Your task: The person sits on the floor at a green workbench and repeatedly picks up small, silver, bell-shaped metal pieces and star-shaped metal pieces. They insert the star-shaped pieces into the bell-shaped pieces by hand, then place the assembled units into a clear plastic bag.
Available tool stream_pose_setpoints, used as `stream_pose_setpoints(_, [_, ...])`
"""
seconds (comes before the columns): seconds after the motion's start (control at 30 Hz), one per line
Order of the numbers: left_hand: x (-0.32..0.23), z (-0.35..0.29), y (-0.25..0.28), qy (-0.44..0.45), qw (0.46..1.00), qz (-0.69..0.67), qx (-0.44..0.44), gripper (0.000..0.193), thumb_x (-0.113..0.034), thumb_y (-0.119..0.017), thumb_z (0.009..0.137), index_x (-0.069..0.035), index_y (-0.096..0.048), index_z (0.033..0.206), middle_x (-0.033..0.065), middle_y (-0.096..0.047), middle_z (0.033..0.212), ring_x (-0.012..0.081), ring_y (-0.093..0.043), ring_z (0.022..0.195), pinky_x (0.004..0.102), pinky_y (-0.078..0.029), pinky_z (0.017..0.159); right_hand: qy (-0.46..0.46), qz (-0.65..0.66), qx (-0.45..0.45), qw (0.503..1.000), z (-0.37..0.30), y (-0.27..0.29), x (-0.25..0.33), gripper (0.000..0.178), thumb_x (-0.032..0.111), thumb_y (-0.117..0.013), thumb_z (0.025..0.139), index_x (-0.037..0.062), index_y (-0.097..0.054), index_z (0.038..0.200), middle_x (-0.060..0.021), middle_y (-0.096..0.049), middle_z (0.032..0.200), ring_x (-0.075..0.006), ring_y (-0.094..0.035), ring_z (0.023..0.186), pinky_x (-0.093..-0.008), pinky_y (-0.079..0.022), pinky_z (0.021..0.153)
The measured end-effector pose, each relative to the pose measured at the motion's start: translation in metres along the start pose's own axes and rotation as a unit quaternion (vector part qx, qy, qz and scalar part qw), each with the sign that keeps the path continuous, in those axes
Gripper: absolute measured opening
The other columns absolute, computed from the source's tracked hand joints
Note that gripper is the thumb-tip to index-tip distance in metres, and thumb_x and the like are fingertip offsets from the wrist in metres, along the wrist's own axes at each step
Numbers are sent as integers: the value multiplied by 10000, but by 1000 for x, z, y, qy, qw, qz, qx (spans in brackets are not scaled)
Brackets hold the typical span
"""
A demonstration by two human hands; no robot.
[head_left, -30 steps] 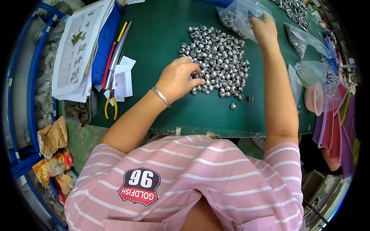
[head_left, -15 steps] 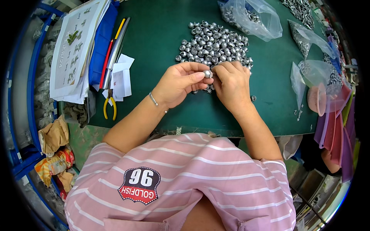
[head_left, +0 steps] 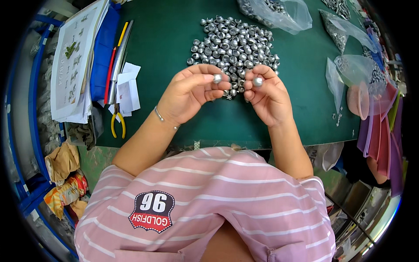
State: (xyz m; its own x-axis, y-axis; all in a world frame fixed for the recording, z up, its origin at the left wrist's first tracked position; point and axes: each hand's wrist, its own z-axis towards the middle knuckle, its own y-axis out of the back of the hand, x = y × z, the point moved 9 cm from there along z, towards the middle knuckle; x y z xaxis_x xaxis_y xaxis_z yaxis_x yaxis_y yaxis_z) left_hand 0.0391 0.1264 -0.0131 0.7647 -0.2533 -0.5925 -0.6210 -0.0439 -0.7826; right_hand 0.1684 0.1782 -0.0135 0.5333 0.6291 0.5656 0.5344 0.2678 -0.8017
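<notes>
From the head view, the left hand (head_left: 192,91) is curled, pinching one small silver bell (head_left: 217,78) between thumb and fingertips; the right hand (head_left: 266,98) pinches a second bell (head_left: 257,81) the same way. Both bells are round, shiny grey metal, held just above the green desk (head_left: 174,39), close beside each other. Right behind them lies a heap of similar bells (head_left: 235,43). Yellow-handled pliers (head_left: 117,122) lie well to the left.
</notes>
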Motion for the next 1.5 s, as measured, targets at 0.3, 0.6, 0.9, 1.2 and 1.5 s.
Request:
stream_pose_setpoints(0.3, [-44, -12, 4, -165, 789, 575, -135, 87, -3, -685, 721, -19, -634, 789, -32, -513, 732, 43, -461, 617, 186, -379, 562, 163, -614, -101, 765, -15, -2, 43, 125, 54, -660, 752, 33, -652, 874, -7, -489, 629, -106, -485, 565, -232, -398, 509])
stream_pose_setpoints(0.6, [-6, -9, -40, -249, 554, 793, -34, 233, -67, -750, 606, -61, -585, 769, 80, -524, 770, 269, -556, 742, 360, -466, 639, 260, -849, -72, 454, -19, -45, 19, 190, 138, -708, 682, 65, -636, 843, -78, -566, 757, -260, -576, 714, -358, -469, 616])
stream_pose_setpoints(0.9, [-8, -11, -34, -262, 571, 778, -17, 207, -35, -727, 633, -38, -580, 777, 91, -517, 761, 259, -551, 707, 343, -459, 623, -17, -312, -15, 950, -19, 0, 7, 263, 215, -577, 890, -22, -608, 998, 47, -453, 708, -47, -383, 614, -184, -319, 513])
stream_pose_setpoints(1.2, [11, -13, 1, 54, 989, 132, -37, 155, -110, -577, 861, 17, -593, 948, 43, -580, 854, 71, -494, 652, 203, -421, 583, -88, 42, 102, 990, -21, -15, -9, 301, 199, -431, 930, -69, -560, 975, -44, -473, 747, -100, -408, 647, -200, -325, 475])
stream_pose_setpoints(1.5, [-35, -20, 23, -65, 992, 107, -33, 212, -51, -557, 811, 24, -596, 1005, 64, -584, 911, 128, -560, 705, 226, -460, 601, 245, -729, 56, 637, -18, -54, -1, 124, 47, -681, 713, 57, -633, 827, -81, -590, 843, -254, -599, 715, -324, -492, 619])
